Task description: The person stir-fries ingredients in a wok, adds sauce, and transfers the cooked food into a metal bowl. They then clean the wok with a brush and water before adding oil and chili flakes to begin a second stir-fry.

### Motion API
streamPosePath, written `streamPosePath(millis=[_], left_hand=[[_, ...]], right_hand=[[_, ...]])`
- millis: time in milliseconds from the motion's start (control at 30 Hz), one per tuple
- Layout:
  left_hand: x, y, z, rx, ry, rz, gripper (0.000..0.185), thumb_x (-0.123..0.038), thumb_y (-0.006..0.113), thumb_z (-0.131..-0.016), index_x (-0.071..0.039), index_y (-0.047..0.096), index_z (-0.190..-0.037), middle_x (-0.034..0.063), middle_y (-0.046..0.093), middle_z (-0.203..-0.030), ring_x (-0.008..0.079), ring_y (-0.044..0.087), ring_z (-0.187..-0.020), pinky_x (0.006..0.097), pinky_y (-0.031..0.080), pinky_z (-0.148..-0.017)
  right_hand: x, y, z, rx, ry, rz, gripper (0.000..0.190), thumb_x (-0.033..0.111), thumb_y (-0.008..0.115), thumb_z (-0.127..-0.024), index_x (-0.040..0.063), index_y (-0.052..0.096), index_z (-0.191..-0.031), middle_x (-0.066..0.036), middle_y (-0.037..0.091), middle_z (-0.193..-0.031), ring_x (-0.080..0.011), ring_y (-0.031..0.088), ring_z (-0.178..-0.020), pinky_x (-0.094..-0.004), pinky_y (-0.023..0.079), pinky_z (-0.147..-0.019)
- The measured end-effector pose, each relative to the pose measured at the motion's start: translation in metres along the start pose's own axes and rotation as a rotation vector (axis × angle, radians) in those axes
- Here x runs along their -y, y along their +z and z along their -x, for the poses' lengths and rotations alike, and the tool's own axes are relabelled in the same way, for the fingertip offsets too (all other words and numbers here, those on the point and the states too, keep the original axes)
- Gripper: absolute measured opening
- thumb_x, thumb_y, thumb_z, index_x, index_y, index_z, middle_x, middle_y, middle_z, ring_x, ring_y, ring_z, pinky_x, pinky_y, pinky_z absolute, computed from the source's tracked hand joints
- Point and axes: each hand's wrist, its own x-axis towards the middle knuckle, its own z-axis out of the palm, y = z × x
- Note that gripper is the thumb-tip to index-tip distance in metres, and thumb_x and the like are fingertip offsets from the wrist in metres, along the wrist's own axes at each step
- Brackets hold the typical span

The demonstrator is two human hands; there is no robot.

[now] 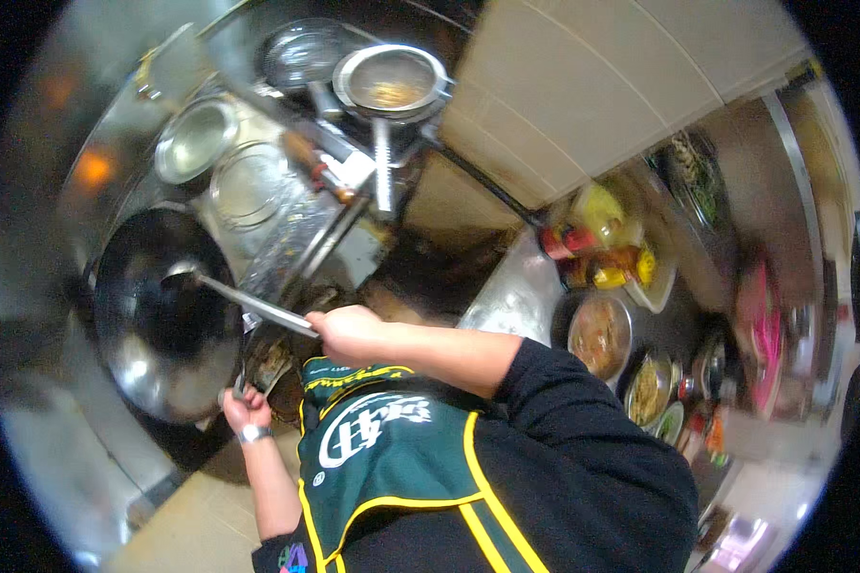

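My right hand is closed around the long handle of a metal ladle. The ladle's head is over the inside of a dark wok, at the left of the head view. Low at the wok's near side, my left hand, with a watch on its wrist, is closed around a thin metal handle by the rim. This handle looks like the wok's own, though the join is blurred. Light glints on the wok's bare lower wall, and I see no food in it.
Beyond the wok stand two round metal pans. A fine-mesh strainer holding yellowish bits rests at the top. To the right, a steel counter carries bottles and bowls of food. A dark rod crosses between.
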Motion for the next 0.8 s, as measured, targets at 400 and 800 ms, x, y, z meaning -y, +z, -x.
streamPosePath(millis=[400,800], left_hand=[[0.036,-0.077,0.035,0.032,0.185,-0.408,0.037,-0.045,0.052,-0.1,-0.009,0.059,-0.095,0.0036,0.062,-0.08,0.0109,0.046,-0.055,0.0247,0.033,-0.043],[0.256,-0.04,0.229,0.938,-0.127,-0.328,0.027,-0.033,0.051,-0.103,-0.006,0.053,-0.103,0.0019,0.055,-0.081,0.0111,0.056,-0.073,0.0284,0.05,-0.068]], right_hand=[[-0.029,0.059,0.132,0.09,-0.168,-0.795,0.024,0.006,0.063,-0.078,-0.005,0.062,-0.099,-0.01,0.066,-0.071,-0.0197,0.068,-0.059,-0.0352,0.056,-0.052],[-0.035,0.222,0.359,-0.18,-0.096,-0.892,0.039,0.036,0.073,-0.077,-0.002,0.067,-0.088,-0.018,0.069,-0.08,-0.0297,0.068,-0.076,-0.0419,0.053,-0.068]])
